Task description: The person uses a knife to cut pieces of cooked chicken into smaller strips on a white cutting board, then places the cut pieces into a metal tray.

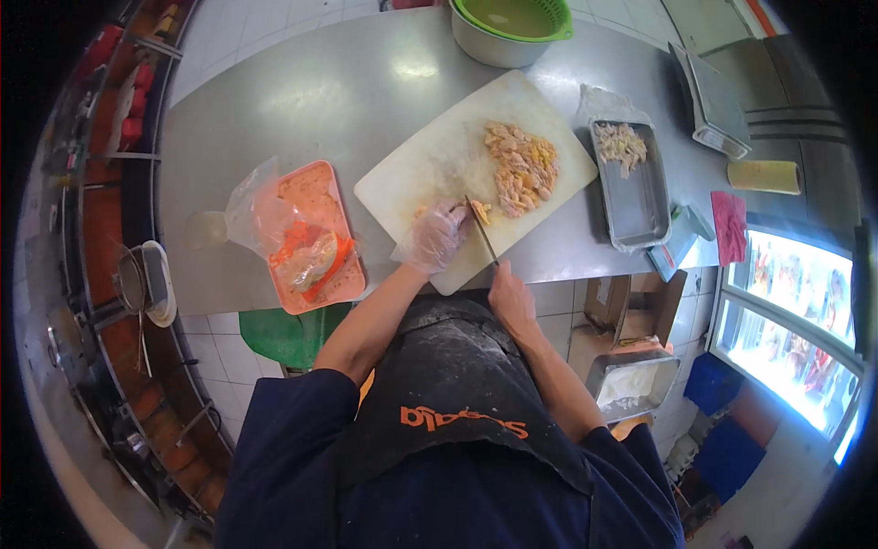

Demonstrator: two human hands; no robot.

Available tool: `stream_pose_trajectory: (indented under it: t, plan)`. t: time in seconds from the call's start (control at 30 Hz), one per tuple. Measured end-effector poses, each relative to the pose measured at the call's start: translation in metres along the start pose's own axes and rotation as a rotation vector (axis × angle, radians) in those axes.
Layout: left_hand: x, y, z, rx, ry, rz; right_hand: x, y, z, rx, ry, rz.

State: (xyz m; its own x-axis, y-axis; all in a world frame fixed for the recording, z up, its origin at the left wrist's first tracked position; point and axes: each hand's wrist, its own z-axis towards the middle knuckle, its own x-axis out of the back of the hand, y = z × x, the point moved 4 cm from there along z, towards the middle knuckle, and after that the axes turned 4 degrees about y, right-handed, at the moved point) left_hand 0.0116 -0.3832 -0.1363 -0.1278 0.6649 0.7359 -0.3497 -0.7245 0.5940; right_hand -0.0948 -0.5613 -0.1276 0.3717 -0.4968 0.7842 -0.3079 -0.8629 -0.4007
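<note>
My right hand (512,296) is shut on the handle of a kitchen knife (483,230), its blade pointing away from me over a white cutting board (426,159). Just left of the blade, my left hand (439,233), in a clear plastic glove, has its fingers bent down at the board; what lies under them is hidden. A small piece of raw meat (482,211), which looks like chicken, touches the blade's right side. Farther up the board is a pile of cut raw meat (523,168), pale pink with yellow bits.
An orange tray (315,185) holding plastic bags lies left. To the right, a metal tray (634,199) contains cut meat. A metal pot with a green colander (513,19) stands at the far edge. Farther right are a pink cloth (728,226) and a lit display fridge (789,316).
</note>
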Motion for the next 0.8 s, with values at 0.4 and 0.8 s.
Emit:
stream_pose_trajectory:
  t: [0.4,0.8]
  plan:
    - [-0.006,-0.002,-0.007,0.045,-0.005,-0.021,0.004,0.013,-0.008,-0.032,-0.087,-0.083]
    - [-0.024,-0.023,-0.018,-0.05,-0.044,0.163,-0.014,-0.007,0.047,0.158,-0.014,0.112]
